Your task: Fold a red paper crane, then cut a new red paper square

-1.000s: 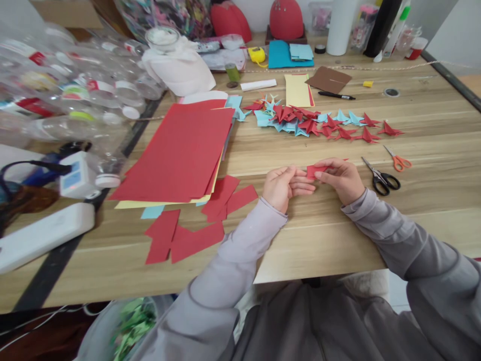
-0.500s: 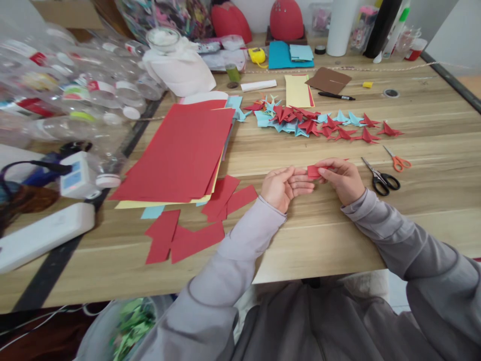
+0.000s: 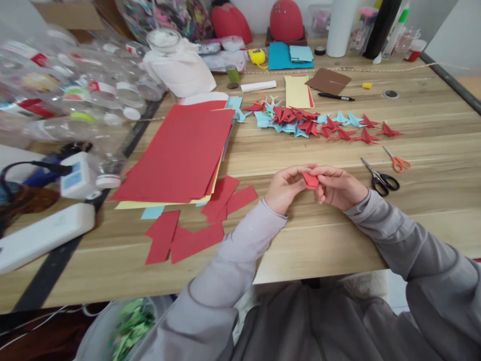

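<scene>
Bare tabletop (image 3: 278, 151) is left free short of the paper cranes (image 3: 308, 125). Beside the right hand (image 3: 340, 186), passage is obstructed by black-handled scissors (image 3: 377, 177).

small folded red paper (image 3: 310, 181) between both hands (image 3: 340, 188)

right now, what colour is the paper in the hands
The paper is red, clearest in the head view.

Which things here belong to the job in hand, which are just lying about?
Job, likely:
folded red paper, in left hand and right hand
loose red pieces
folded paper figures
black-handled scissors

Lying about, seemingly:
plastic bottles
yellow tape measure
black pen
</scene>
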